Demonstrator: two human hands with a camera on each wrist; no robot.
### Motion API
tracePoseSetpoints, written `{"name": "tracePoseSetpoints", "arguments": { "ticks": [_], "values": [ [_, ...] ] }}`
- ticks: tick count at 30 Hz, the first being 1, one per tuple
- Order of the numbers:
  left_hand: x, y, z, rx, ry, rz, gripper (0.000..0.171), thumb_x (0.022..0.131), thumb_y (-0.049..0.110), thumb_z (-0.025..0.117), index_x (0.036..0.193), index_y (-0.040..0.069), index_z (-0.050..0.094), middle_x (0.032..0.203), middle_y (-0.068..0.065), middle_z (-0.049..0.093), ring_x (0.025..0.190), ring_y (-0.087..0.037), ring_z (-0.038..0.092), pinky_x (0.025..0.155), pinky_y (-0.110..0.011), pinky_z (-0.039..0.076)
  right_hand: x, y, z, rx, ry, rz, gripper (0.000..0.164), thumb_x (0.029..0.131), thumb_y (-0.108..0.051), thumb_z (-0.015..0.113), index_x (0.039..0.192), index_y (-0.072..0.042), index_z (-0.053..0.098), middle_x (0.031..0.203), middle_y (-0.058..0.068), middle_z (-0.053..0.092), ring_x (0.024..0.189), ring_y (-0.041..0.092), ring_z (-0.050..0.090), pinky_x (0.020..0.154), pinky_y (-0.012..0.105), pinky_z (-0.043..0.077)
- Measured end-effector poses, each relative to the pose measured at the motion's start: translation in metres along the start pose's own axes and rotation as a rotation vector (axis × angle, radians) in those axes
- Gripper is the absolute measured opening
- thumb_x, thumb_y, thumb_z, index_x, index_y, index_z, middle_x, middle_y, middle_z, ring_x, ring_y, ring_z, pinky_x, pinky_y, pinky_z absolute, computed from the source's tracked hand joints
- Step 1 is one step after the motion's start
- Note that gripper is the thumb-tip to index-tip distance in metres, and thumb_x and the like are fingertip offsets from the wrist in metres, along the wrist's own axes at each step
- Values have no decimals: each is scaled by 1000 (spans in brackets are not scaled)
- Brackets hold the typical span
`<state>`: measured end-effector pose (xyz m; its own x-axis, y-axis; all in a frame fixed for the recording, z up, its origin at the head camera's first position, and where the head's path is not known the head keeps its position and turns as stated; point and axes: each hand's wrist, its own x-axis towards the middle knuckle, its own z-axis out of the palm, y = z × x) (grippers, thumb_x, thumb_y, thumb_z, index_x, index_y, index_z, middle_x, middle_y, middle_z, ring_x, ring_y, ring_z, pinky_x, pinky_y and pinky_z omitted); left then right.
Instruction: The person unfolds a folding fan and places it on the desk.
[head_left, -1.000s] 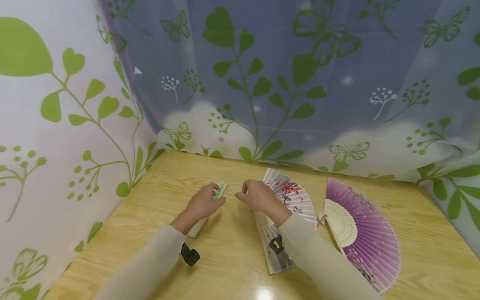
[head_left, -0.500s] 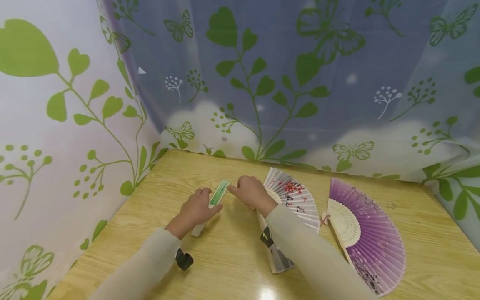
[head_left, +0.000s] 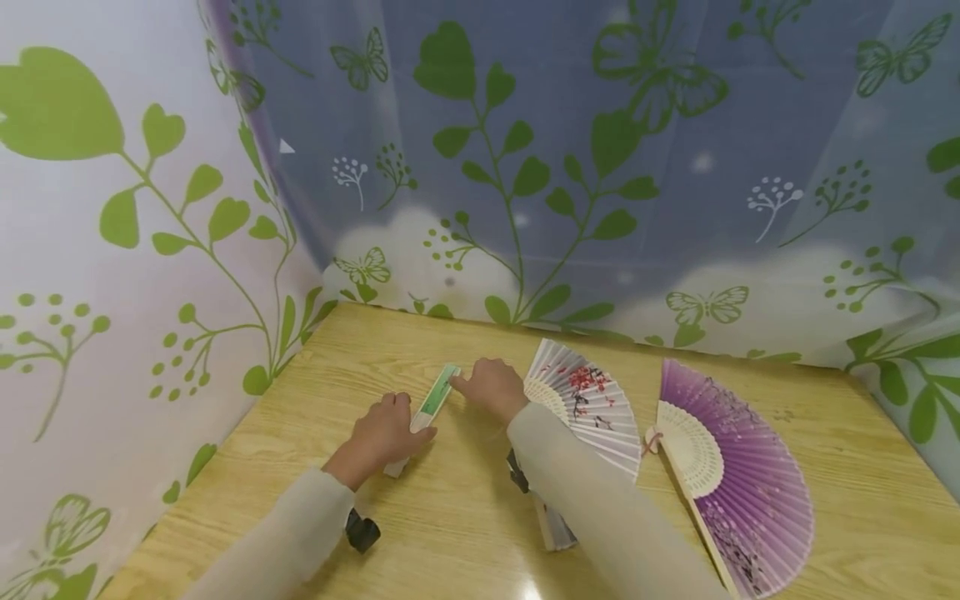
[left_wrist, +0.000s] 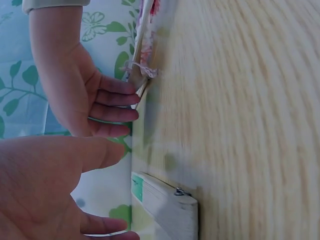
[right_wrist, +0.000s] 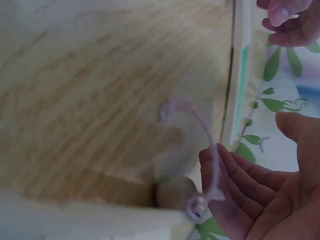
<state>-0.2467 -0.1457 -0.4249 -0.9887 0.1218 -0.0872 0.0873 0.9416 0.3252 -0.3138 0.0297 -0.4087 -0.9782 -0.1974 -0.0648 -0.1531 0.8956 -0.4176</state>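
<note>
Toward the counter's [head_left: 465,517] far left corner: a folded fan [head_left: 435,397] between left hand [head_left: 377,435] and right hand [head_left: 491,386].

Both hands are loosely spread and grip nothing, contact unclear, probably placed to reach either end; wood shows toward the left edge, while the white fan [head_left: 588,392] limits room rightward.

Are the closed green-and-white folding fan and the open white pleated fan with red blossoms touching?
Apart: the head view shows bare wood-grain tabletop between the closed fan and the open white fan.
</note>
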Motion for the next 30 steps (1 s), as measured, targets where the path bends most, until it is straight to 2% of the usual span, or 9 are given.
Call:
{"name": "tracePoseSetpoints", "arguments": {
  "ticks": [7, 11, 17, 24, 30],
  "values": [
    [-2, -5, 2, 11, 0, -3, 59, 89, 45, 64, 115, -7, 51, 103, -18, 54, 88, -30, 53, 69, -49, 51, 11, -4, 13, -30, -10, 66, 58, 93, -57, 55, 55, -14, 43, 51, -3, 39, 45, 10, 34, 39, 23, 28],
    [-3, -7, 5, 9, -11, 3, 55, 89, 46, 65, 107, -5, 52, 98, -16, 53, 84, -28, 51, 67, -48, 50, 16, -10, 19, -75, 6, 98, 60, 92, -61, 52, 59, -11, 54, 55, 0, 49, 48, 13, 43, 41, 25, 34],
    [-2, -7, 9, -12, -15, -3, 53, 89, 46, 65, 105, -3, 53, 98, -15, 52, 84, -28, 51, 70, -50, 50, 20, -17, 27, -137, 19, 145, 66, 87, -68, 53, 75, -5, 68, 68, 6, 62, 57, 17, 55, 47, 30, 46],
    [-2, -8, 11, 17, 15, -3, 52, 88, 46, 65, 103, -2, 54, 96, -14, 53, 85, -30, 53, 74, -56, 49, 22, -19, 32, -147, 48, 164, 63, 85, -69, 55, 70, -8, 63, 69, 5, 61, 61, 17, 56, 51, 31, 48],
    [-5, -6, 12, 39, 25, -18, 52, 87, 43, 67, 105, -4, 54, 98, -16, 54, 90, -34, 55, 77, -60, 47, 25, -19, 37, -168, 38, 151, 59, 84, -67, 58, 63, -11, 57, 63, 3, 59, 55, 14, 52, 45, 27, 43]
  ]
}}
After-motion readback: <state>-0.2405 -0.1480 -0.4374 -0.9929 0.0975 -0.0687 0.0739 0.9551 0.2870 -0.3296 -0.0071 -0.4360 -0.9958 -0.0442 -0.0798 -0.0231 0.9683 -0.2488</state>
